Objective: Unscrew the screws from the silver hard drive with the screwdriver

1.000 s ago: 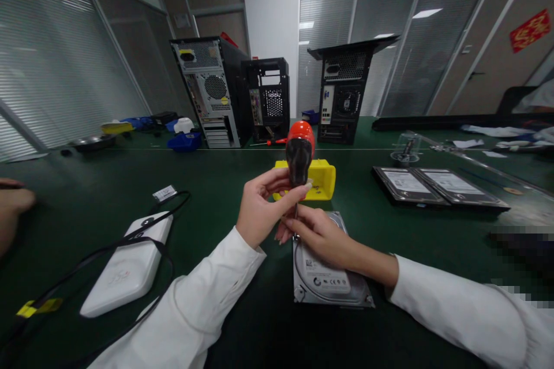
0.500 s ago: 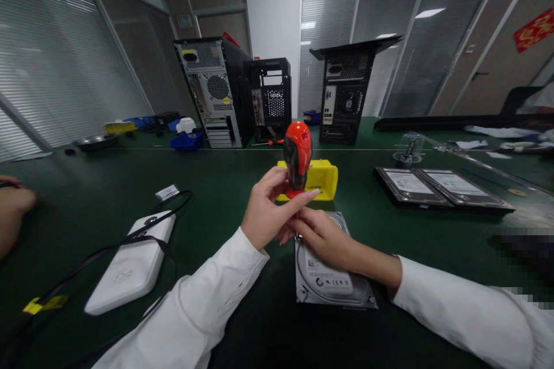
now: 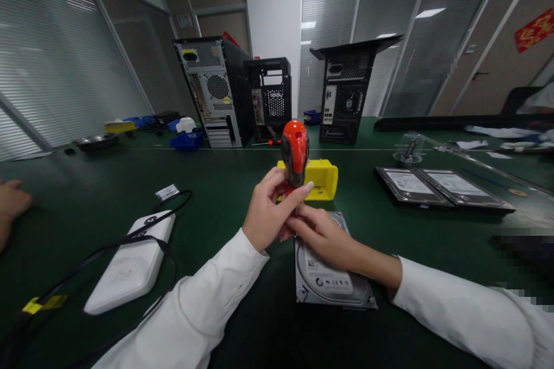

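Observation:
A red and black screwdriver [image 3: 295, 147] stands nearly upright over the far left corner of a silver hard drive [image 3: 331, 285]. My left hand [image 3: 267, 210] is closed around the lower part of its handle, thumb on the near side. Resting across the drive's label, my right hand [image 3: 326, 237] has its thumb and fingers pinched at the screwdriver's shaft. The fingers hide the tip and whatever it touches. Just behind both hands sits a yellow plastic bin [image 3: 328, 179], partly covered by the screwdriver and my left hand.
A white power bank [image 3: 130, 268] with a black strap lies at left. Two more hard drives [image 3: 409, 187] sit at right near a clear plastic cup [image 3: 407, 150]. Computer cases [image 3: 238, 92] line the back of the green table. Another person's hand [image 3: 12, 202] shows at the left edge.
The screwdriver's handle has shifted slightly left and turned in my left hand. My right hand and the hard drive stay put. The other person's hand at far left has moved a little.

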Action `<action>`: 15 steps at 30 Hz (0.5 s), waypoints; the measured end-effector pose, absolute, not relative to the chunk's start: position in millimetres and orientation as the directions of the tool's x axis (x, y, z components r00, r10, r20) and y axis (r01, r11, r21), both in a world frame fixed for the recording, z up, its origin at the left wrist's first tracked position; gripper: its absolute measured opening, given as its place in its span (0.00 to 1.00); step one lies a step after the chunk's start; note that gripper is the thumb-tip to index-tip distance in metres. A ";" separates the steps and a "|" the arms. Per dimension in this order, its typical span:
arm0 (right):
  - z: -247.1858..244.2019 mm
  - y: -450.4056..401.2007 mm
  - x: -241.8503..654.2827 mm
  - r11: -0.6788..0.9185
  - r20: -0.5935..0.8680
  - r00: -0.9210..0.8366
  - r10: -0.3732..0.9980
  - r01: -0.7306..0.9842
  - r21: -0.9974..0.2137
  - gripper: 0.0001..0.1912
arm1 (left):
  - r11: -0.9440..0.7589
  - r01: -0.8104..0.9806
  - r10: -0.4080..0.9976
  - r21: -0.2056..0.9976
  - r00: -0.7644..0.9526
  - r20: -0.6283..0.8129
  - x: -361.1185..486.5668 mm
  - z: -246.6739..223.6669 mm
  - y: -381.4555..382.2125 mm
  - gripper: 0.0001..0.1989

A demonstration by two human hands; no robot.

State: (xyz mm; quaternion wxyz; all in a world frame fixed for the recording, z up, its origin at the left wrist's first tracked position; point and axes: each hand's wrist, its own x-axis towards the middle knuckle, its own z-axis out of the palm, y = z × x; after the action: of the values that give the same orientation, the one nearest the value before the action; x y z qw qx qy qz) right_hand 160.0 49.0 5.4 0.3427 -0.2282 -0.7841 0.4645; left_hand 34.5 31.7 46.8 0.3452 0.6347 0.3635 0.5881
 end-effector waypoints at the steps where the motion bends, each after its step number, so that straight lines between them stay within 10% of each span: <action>1: 5.4 49.1 160.0 0.464 0.331 -0.651 0.683 0.037 -0.885 0.13 | -0.504 0.058 0.864 0.862 0.045 0.502 34.9 47.0 31.6 0.07; 15: 6.1 49.9 159.4 0.396 0.319 -0.600 0.733 -0.004 -0.918 0.12 | -0.520 0.069 0.853 0.852 0.092 0.513 29.5 43.5 36.8 0.15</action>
State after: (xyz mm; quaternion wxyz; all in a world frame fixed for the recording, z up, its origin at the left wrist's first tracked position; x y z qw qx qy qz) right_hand 159.4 49.9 6.1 0.3746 -0.2441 -0.7468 0.4923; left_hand 29.5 36.8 43.5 0.3414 0.6554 0.3517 0.5746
